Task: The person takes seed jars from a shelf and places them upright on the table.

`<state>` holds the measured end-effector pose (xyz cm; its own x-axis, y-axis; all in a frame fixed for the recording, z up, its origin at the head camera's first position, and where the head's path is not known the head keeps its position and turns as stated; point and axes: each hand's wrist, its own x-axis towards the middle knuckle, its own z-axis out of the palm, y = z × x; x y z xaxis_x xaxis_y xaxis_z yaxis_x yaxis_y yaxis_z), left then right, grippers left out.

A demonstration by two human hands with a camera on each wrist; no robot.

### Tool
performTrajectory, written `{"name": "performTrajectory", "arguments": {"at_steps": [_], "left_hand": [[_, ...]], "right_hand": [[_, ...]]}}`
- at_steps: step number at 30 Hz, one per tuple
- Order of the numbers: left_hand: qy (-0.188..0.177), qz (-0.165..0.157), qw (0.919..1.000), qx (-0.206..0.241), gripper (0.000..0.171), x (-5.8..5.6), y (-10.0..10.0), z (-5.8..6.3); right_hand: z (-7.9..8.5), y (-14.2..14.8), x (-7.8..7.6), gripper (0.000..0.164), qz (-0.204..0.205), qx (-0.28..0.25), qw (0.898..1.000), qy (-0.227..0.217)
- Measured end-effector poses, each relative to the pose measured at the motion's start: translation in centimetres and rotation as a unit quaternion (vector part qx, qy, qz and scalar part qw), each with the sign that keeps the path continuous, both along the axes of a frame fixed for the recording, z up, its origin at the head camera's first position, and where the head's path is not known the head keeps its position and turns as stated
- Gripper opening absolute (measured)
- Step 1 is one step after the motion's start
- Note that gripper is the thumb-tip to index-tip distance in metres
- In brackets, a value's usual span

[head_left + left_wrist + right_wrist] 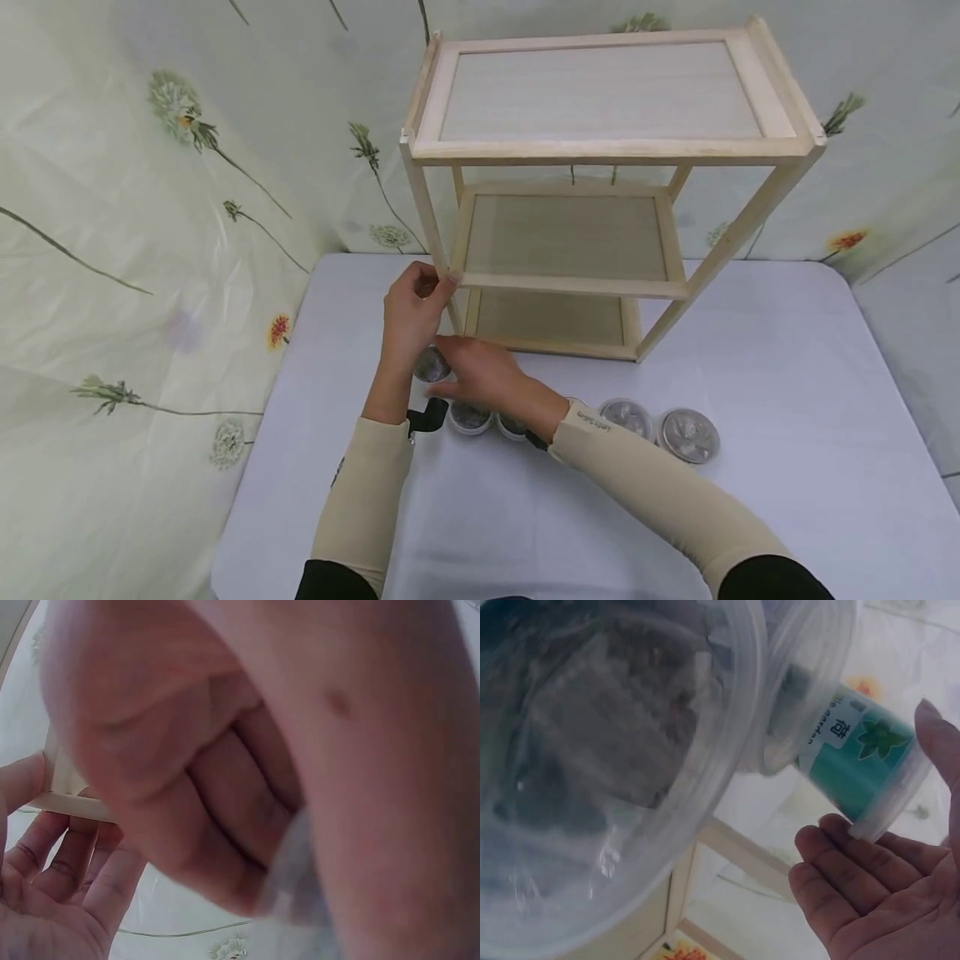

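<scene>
My left hand [414, 312] holds the front left corner of the middle shelf on a light wooden rack [570, 286]. The left wrist view shows its thumb above the shelf edge and its fingers underneath. Just below, my right hand [483, 371] reaches across, thumb and fingers spread around a round lidded plastic tub [432, 364]. In the right wrist view this tub has a green label [862, 757] with a leaf picture. The fingertips are close to its end, the thumb apart from its side; contact is hard to tell.
Several similar tubs stand along the front of the rack, among them one left of the right forearm [470, 418] and one at the far right [690, 435]. A white cloth covers the table [787, 417]. Flower-printed sheeting [187, 333] hangs behind and at the sides.
</scene>
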<state>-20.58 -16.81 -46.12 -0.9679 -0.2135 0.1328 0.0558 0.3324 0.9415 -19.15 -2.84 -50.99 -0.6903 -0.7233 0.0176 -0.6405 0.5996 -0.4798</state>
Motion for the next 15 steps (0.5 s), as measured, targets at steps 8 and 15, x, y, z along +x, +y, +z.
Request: {"name": "performTrajectory", "arguments": {"at_steps": [8, 15], "left_hand": [[-0.002, -0.004, 1.0000, -0.005, 0.026, 0.0, 0.1, 0.2], [-0.005, -0.006, 1.0000, -0.005, 0.026, 0.1, 0.0, 0.0]], "right_hand": [[-0.7, -1.0, 0.9, 0.059, 0.016, 0.035, 0.999, 0.002], [-2.2, -1.8, 1.4, 0.042, 0.038, 0.081, 0.996, 0.005]]}}
